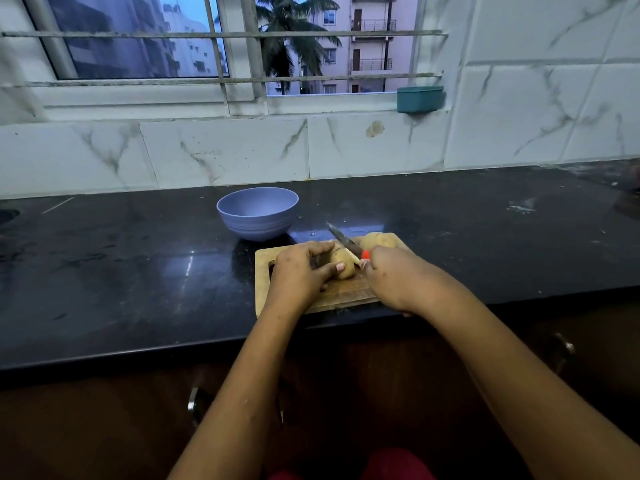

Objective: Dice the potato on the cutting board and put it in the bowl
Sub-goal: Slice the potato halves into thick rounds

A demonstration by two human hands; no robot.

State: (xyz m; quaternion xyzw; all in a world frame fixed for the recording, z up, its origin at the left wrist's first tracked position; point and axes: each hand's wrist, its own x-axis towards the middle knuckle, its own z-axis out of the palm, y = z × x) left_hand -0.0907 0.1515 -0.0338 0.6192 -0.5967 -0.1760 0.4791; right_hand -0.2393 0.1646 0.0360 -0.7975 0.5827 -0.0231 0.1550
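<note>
on the black worktop (104,271) lay the cutting board (346,296), the bowl (258,213) just past its far left corner. the left hand (301,271) gripped the potato (343,266) mid-board; right of it, the right hand (391,275) clamped the knife (343,240), blade slanting across it.

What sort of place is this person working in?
Most likely a home kitchen: a black stone counter runs under a marble-look tiled wall, a potato is being cut with a knife on a wooden cutting board near a bowl, and the window faces apartment blocks.
</note>
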